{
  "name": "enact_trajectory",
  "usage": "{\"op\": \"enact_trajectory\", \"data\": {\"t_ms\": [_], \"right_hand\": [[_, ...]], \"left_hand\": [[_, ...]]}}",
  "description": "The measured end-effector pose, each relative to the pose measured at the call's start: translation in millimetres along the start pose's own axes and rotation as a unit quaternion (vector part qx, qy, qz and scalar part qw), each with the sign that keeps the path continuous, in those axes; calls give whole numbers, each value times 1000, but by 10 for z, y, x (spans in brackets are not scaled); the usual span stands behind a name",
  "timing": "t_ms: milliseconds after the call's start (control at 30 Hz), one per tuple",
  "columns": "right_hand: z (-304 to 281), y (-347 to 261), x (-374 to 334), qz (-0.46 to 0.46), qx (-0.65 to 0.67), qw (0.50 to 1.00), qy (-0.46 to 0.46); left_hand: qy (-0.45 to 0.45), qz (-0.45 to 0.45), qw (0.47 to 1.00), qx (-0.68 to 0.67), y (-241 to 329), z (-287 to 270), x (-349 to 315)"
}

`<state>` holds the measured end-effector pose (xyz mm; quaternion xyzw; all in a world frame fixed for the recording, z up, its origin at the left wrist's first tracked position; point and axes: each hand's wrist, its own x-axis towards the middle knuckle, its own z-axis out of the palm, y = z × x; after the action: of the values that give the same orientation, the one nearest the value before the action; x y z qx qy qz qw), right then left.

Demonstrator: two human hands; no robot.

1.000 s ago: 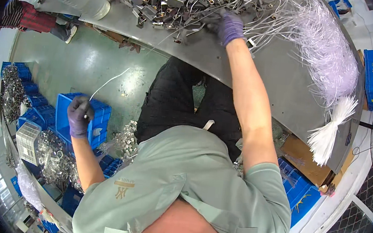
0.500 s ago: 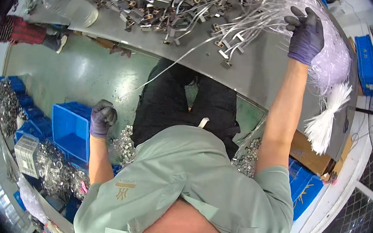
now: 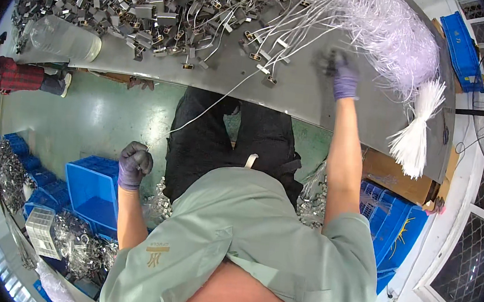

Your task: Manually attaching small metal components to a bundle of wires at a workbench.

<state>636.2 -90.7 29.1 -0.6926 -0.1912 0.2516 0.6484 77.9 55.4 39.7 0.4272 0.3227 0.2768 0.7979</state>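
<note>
So there's one long white wire (image 3: 227,93) slanting down off the front edge of the tabletop (image 3: 301,92), and its low end runs to the left hand (image 3: 136,162), out over the floor (image 3: 100,101) on that side. That hand is gloved, knuckles up, fingers curled together into a fist clamped on the wire, though the last bit by the knuckles is pretty faint. Left forearm comes up nearly straight, elbow in by the body. The right hand (image 3: 343,74), also gloved, is way out over the tabletop, arm reaching forward with the forearm almost upright in view; its fingers are a motion blur, so I can't tell if they're apart or together. Just past it is a big clump of pale lilac strands (image 3: 395,43) with a fanned-out white end (image 3: 418,134). Over to the left there's a heap of dark connectors (image 3: 144,11), with a clear bottle (image 3: 65,38) lying at its near edge. Further out, a blue crate (image 3: 90,185) sits right beside the left fist, and somebody in red plaid (image 3: 22,76) is at the far left.
</note>
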Motion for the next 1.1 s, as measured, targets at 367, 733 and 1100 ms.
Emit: {"op": "enact_trajectory", "data": {"t_ms": [367, 733, 1100], "right_hand": [[319, -329, -46, 28, 220, 975, -26], [463, -632, -93, -26, 275, 959, 62], [619, -812, -210, -80, 224, 968, 78]], "left_hand": [[44, -34, 993, 109, -44, 89, 17], [94, -10, 988, 120, -101, -19, 28], [116, -8, 988, 104, -129, -70, -12]]}}
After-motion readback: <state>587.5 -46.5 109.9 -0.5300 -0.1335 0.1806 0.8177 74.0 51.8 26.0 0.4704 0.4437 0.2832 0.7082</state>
